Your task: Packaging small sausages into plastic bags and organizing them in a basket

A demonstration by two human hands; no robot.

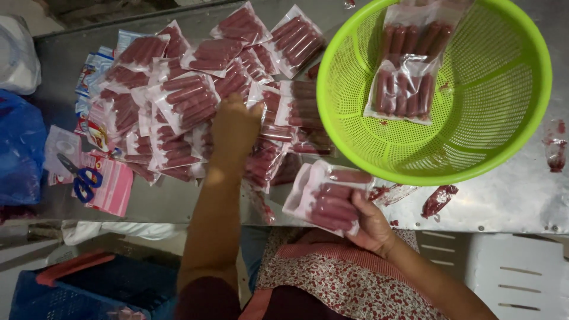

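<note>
1. The left hand [236, 127] is stretched out over the big heap of vacuum-sealed sausage packs [178, 101] in the middle of the steel table [504, 189]. It's palm down with the fingers resting on the packs, and the fingertips are hidden at the far side, so I can't tell whether it has actually closed on one or is just pressing on them.

2. The right hand [370, 225] is near the table's front edge, fingers curled shut around the lower right corner of a clear sausage pack [326, 198]. That pack sits just left of the hand and tilts up toward the heap. About half a dozen dark red sausages lie in it side by side.

3. A lime green perforated basket [510, 136] takes up the far right part of the table, just beyond the held pack, with its near rim almost over it. Inside lie two more sealed packs [406, 89], one overlapping the other.

4. The heap itself runs from the far edge down toward the front, packs overlapping every which way.

5. Toward the left edge there's a pair of blue-handled scissors [80, 175] lying on pink empty bags [112, 186].

6. A blue plastic bag [21, 148] hangs at the left edge, and a white bag [18, 56] sits at the far left corner.

7. A few red scraps [440, 200] lie on the bare steel near the front right, below the basket.
</note>
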